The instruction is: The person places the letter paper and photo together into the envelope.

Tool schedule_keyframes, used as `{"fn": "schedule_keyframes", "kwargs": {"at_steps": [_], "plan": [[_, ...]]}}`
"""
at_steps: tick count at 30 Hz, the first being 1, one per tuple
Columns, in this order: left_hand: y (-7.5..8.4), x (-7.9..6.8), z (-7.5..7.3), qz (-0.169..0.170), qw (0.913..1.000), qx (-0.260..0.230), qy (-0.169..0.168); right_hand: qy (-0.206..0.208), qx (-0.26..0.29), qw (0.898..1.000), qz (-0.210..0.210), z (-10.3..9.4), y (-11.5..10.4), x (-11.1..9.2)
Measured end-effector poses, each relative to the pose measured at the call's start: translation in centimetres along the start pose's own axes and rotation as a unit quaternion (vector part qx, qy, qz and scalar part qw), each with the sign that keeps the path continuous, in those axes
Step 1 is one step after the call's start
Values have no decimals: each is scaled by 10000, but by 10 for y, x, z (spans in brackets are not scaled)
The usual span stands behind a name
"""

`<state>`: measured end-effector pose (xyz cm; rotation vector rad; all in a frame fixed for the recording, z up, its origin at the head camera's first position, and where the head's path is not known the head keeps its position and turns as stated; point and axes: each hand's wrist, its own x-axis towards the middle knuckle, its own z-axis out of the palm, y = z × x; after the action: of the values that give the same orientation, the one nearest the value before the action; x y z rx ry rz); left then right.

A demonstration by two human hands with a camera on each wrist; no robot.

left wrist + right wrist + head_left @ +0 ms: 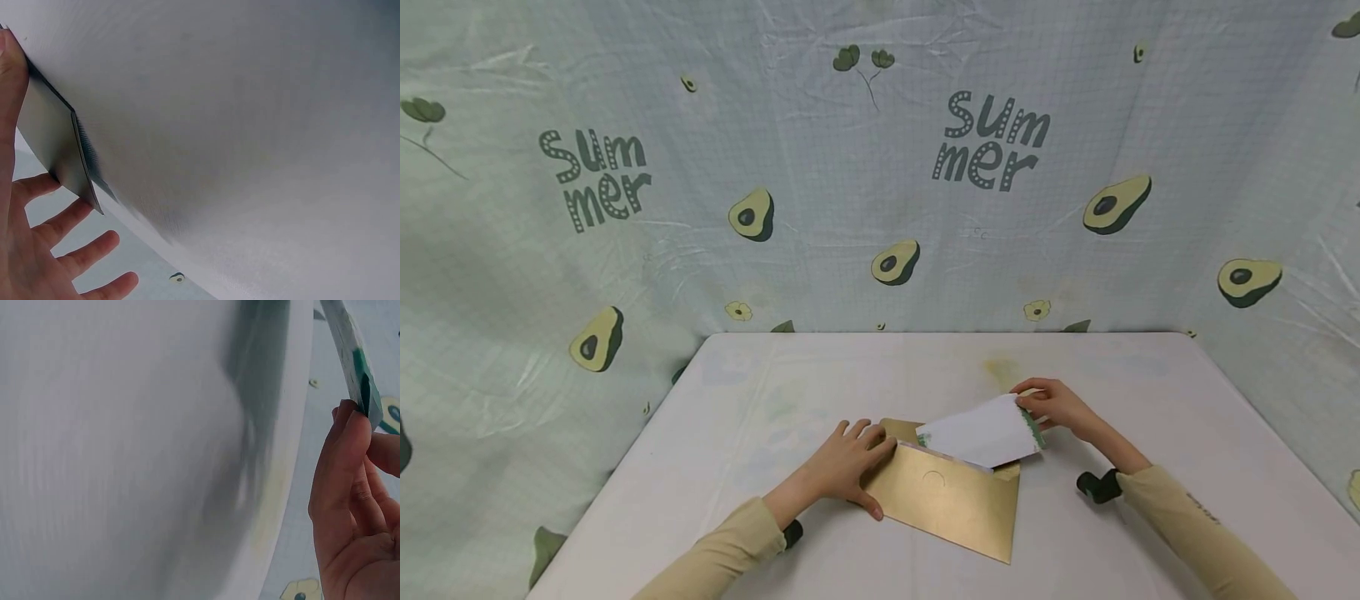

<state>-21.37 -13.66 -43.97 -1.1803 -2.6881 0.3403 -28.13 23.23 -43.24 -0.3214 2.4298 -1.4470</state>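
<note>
A gold envelope [951, 504] lies on the table, its flap open along the far side. My left hand [853, 462], fingers spread, rests on its left end, the thumb toward the near edge. In the left wrist view the index and middle fingertips touch the envelope [59, 137]. A white card [981, 429] with green leafy print at its ends slants over the envelope's opening, its lower left edge at the envelope's mouth. My right hand [1051, 406] pinches the card's upper right corner between thumb and fingers. The right wrist view shows the card [356, 362] edge-on above those fingertips.
The white table [745, 400] extends around the envelope. Behind and beside it hangs a pale cloth [820, 167] printed with avocados and lettering. Black wrist devices [1099, 486] sit at both beige sleeves [1195, 525].
</note>
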Motion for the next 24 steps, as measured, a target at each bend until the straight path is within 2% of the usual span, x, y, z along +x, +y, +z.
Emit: {"fn": "schedule_keyframes", "kwargs": {"at_steps": [15, 24], "plan": [[0, -1, -1, -31, 10000, -74, 1, -442, 215, 9986, -199, 27, -8, 6], [0, -2, 1, 63, 9997, -145, 210, -747, 429, 9962, -125, 35, -11, 5]]}}
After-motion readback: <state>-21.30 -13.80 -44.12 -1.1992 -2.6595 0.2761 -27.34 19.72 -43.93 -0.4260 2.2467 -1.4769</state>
